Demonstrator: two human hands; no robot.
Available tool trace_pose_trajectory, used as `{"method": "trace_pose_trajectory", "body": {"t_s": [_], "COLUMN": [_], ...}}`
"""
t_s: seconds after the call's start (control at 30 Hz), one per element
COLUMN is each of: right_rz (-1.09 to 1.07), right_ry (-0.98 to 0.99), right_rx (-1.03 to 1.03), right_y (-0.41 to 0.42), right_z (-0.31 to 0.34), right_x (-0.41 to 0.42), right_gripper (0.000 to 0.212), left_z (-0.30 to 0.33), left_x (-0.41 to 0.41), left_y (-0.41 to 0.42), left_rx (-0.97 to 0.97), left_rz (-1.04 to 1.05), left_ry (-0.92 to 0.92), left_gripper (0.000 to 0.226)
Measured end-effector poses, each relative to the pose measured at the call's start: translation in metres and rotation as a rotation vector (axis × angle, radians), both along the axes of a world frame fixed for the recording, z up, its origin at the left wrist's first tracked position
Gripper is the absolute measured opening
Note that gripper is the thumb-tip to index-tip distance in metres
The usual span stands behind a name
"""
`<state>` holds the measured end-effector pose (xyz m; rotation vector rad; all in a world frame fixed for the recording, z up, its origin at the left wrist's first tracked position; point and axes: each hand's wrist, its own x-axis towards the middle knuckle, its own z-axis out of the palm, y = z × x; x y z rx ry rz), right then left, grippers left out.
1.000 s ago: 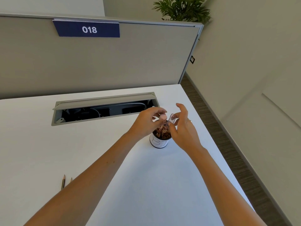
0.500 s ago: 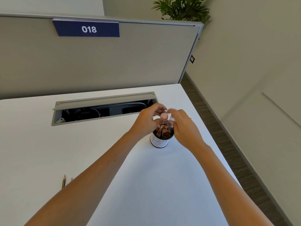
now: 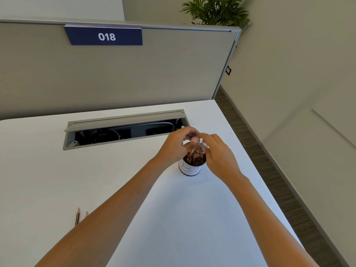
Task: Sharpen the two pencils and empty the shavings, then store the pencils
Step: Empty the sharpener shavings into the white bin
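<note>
A small white cup (image 3: 189, 168) full of brown pencil shavings (image 3: 194, 158) stands on the white desk (image 3: 173, 209). Both hands meet just above its rim. My left hand (image 3: 176, 144) pinches the pink sharpener part (image 3: 195, 140). My right hand (image 3: 217, 151) holds the clear shavings case (image 3: 201, 146) against it; the case is blurred and partly hidden by fingers. Two sharpened pencils (image 3: 77, 216) lie side by side at the near left, the second one (image 3: 86, 213) mostly hidden behind my left forearm.
An open grey cable tray (image 3: 123, 130) with cables is set into the desk behind the cup. A grey partition (image 3: 115, 74) with a blue "018" sign closes off the back. The desk's right edge drops to the floor (image 3: 260, 151). A plant (image 3: 213, 10) stands behind the partition.
My right hand has closed in on the left one, bringing the clear case against the pink sharpener part above the cup. The cup and pencils have not moved.
</note>
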<state>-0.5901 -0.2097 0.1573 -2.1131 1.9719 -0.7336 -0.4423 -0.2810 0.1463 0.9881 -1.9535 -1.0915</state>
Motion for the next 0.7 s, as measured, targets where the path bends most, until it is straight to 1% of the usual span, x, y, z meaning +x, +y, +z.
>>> {"method": "trace_pose_trajectory", "body": {"t_s": [0.07, 0.1, 0.13, 0.2, 0.23, 0.27, 0.4, 0.57, 0.7], "right_rz": [-0.085, -0.115, -0.133, -0.163, -0.179, -0.188, -0.193, -0.198, -0.19], "right_ry": [-0.168, -0.259, -0.327, -0.403, -0.427, -0.444, -0.499, -0.52, -0.526], "right_rx": [0.019, 0.02, 0.01, -0.006, -0.009, -0.008, 0.018, 0.008, 0.001], "right_y": [-0.001, -0.001, -0.001, 0.0, 0.0, 0.0, 0.002, 0.004, 0.004], "right_z": [0.002, 0.003, 0.003, 0.003, 0.004, 0.004, 0.003, 0.001, 0.0], "right_x": [0.002, 0.003, 0.003, 0.002, 0.001, 0.001, 0.001, 0.002, 0.001], "right_gripper": [0.051, 0.054, 0.056, 0.056, 0.055, 0.054, 0.053, 0.052, 0.052], "left_z": [0.0, 0.0, 0.0, 0.002, 0.003, 0.004, 0.008, 0.014, 0.016], "left_x": [0.0, 0.001, 0.002, 0.006, 0.008, 0.009, 0.01, 0.009, 0.008], "left_y": [0.001, 0.0, 0.0, 0.001, 0.002, 0.003, 0.006, 0.009, 0.009], "left_rx": [0.172, 0.302, 0.443, 0.726, 0.831, 0.896, 0.997, 1.056, 1.07], "left_rz": [0.002, -0.002, -0.008, -0.026, -0.03, -0.03, -0.036, 0.006, 0.022], "left_ry": [0.053, 0.126, 0.228, 0.466, 0.557, 0.614, 0.692, 0.76, 0.76], "left_gripper": [0.025, 0.024, 0.023, 0.021, 0.022, 0.024, 0.028, 0.027, 0.023]}}
